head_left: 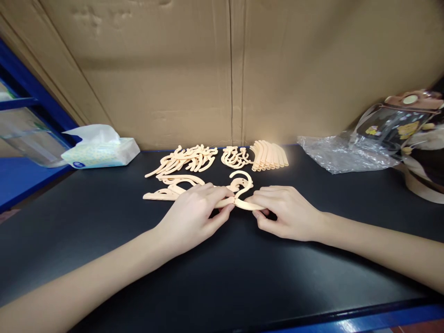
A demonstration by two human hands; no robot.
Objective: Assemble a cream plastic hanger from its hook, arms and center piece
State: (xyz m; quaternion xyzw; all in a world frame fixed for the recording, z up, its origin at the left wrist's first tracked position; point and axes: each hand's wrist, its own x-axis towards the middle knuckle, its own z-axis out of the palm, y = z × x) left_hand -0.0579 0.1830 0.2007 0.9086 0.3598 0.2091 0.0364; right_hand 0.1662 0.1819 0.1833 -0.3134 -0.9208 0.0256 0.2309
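Between both hands is a cream plastic clothes hanger (247, 204), its curved hook pointing up and its two arms meeting below the hook. My left hand (201, 210) is closed round the left arm, thumb and fingers near the centre joint. On the other side, my right hand (286, 210) pinches the right arm. The outer ends of the arms are hidden by my hands. Just behind my left hand lie several assembled-looking cream hanger pieces (161, 195), partly covered by it.
At the back of the black table (222, 286) lie piles of curved cream pieces (197, 157), small hooks (234, 157) and stacked tubes (270, 156). A tissue pack (100, 152) stands left. Crumpled clear plastic (340, 152) and a bottle (391, 125) are right. Cardboard (156, 83) walls the back.
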